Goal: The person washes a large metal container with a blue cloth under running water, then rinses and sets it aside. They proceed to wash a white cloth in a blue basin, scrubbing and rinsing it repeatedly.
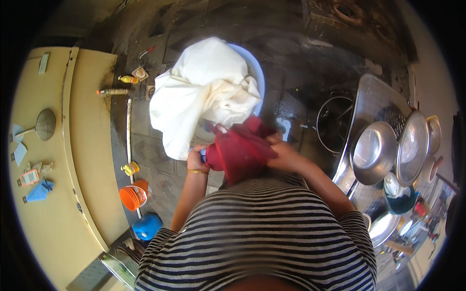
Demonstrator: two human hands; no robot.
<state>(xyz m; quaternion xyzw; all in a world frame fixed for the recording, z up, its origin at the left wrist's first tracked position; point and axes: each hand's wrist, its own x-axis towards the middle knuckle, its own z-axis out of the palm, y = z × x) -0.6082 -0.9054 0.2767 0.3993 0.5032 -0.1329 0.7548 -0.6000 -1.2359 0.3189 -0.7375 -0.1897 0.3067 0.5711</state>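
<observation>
A dark red cloth (240, 149), likely a garment, is bunched between my two hands close to my body. My left hand (198, 158), with a gold bangle at the wrist, grips its left end, where a small light-blue part shows; I cannot tell what that part is. My right hand (284, 151) holds the cloth's right side, its fingertips partly hidden in the folds. Just beyond lies a large heap of white fabric (207, 87), piled in a light-blue tub (257, 76) and hanging over its left side. The fabric hides most of the tub.
Wet dark floor tiles (291, 91) surround the tub. At right, a metal counter (378, 91) carries steel bowls (375, 152). Beside it stands a round metal-rimmed vessel (333, 123). Along the left wall are an orange bucket (131, 197), a blue container (147, 226) and yellow bottles (130, 168).
</observation>
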